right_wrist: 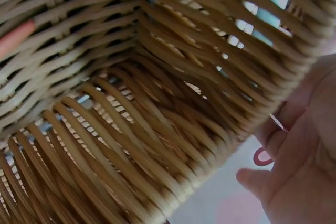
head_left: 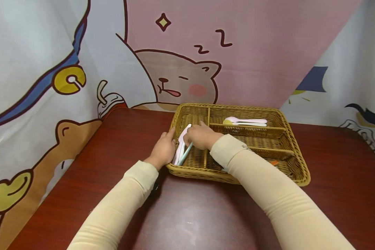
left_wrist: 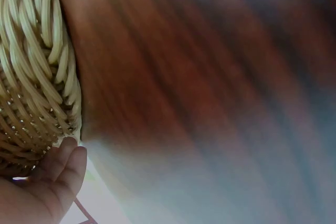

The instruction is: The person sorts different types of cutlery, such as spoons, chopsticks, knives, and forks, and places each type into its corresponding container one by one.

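Note:
A wicker basket (head_left: 237, 178) with dividers stands on the table. At its left rim, my left hand (head_left: 163, 149) holds the edge; in the left wrist view its fingers (left_wrist: 65, 169) lie along the outer weave. My right hand (head_left: 203, 136) reaches into the long left compartment and pinches the upper end of a light blue utensil (head_left: 185, 153), whose lower end slants toward the near left corner. Beside it, a pink utensil (head_left: 177, 152) and a white one lie along the left wall. The right wrist view shows the right fingers partly hidden behind a woven divider (right_wrist: 210, 72).
In the back right compartment lie a pink spoon (head_left: 247, 120) and a white-handled spoon with a yellow bowl (head_left: 227, 122). An orange piece (head_left: 274, 163) shows in the front right compartment, partly behind the right sleeve. A printed cloth (head_left: 253, 52) hangs behind the dark red table (head_left: 128, 139).

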Demonstrator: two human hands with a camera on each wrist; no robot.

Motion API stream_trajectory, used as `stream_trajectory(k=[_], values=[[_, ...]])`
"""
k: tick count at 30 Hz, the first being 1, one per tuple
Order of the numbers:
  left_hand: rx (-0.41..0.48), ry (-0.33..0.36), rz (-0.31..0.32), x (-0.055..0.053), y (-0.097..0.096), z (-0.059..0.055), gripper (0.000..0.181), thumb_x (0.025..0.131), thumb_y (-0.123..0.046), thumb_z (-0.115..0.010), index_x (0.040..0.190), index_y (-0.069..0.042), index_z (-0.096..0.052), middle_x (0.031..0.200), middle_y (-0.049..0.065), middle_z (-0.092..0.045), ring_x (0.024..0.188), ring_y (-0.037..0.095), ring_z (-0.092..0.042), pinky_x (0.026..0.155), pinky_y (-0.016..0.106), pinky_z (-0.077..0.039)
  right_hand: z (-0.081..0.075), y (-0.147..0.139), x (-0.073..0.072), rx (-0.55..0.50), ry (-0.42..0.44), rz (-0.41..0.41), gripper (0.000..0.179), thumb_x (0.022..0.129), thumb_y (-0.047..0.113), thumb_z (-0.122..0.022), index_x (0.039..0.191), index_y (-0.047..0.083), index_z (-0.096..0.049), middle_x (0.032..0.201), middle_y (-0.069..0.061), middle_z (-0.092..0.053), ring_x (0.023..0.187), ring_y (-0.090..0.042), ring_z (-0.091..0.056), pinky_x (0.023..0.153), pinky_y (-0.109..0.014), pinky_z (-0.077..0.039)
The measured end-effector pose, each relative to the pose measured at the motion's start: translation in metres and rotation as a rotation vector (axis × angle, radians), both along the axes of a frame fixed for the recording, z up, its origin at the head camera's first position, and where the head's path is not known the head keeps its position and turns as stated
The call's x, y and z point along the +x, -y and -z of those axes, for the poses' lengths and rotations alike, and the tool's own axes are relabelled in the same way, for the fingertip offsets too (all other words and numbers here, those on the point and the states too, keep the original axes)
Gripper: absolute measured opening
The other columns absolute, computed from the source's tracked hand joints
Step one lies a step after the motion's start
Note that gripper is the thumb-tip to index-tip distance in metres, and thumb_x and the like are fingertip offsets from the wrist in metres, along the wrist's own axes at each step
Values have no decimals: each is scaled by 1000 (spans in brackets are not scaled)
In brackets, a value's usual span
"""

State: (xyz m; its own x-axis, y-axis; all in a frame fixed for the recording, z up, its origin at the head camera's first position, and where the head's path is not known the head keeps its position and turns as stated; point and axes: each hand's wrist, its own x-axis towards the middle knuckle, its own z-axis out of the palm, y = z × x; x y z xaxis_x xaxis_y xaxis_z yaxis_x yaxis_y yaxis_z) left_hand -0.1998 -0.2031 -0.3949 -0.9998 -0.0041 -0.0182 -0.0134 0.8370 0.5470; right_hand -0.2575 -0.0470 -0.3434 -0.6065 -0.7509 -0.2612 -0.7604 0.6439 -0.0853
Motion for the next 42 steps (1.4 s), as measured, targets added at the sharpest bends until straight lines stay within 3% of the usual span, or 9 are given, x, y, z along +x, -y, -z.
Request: stream_trajectory(k=[5, 7, 12, 21, 28, 42], values=[[-1, -1, -1, 0, 1, 1, 52, 103, -13, -39, 154, -9, -26, 138, 22, -44, 122, 35, -51, 101, 45, -43, 8, 2, -2, -9, -18, -30, 29, 88, -8, -57, 85, 19, -67, 105, -3, -64, 101, -23, -55, 95, -44, -44], [0, 1, 0, 0, 0, 1, 53, 103, -13, -39, 154, -10, -25, 139, 22, -43, 123, 35, -51, 101, 45, -43, 9, 3, -2, -9, -11, -31, 29, 89, -8, -56, 86, 18, -67, 103, -3, -63, 96, -22, -54, 86, -39, -47], [2, -3, -2, 0, 0, 1, 53, 103, -13, -39, 154, -10, -26, 139, 22, -44, 123, 34, -51, 102, 44, -43, 10, 4, -3, 8, 28, -19, 31, 92, -9, -53, 87, 18, -67, 99, -2, -60, 91, -20, -51, 78, -34, -46], [1, -20, 3, -1, 0, 2, 52, 103, -13, -39, 154, -9, -27, 137, 22, -45, 122, 33, -51, 103, 43, -42, 15, 6, -6, 7, 25, -18, 29, 90, -9, -54, 86, 16, -68, 98, -3, -61, 90, -21, -53, 79, -34, -46], [-2, -17, -1, -1, 0, 2, 52, 103, -13, -39, 154, -10, -27, 136, 21, -46, 120, 33, -52, 100, 44, -44, 19, 10, -7, -8, 21, 22, 29, 91, -6, -56, 94, 18, -73, 108, -4, -64, 101, -23, -56, 87, -37, -48], [-11, -15, -2, -1, 0, 1, 52, 103, -12, -39, 153, -10, -28, 137, 21, -45, 122, 34, -51, 102, 44, -43, 22, 9, -9, -170, -54, 49, 27, 84, -2, -67, 102, 17, -75, 115, -8, -64, 113, -29, -56, 89, -42, -51]])
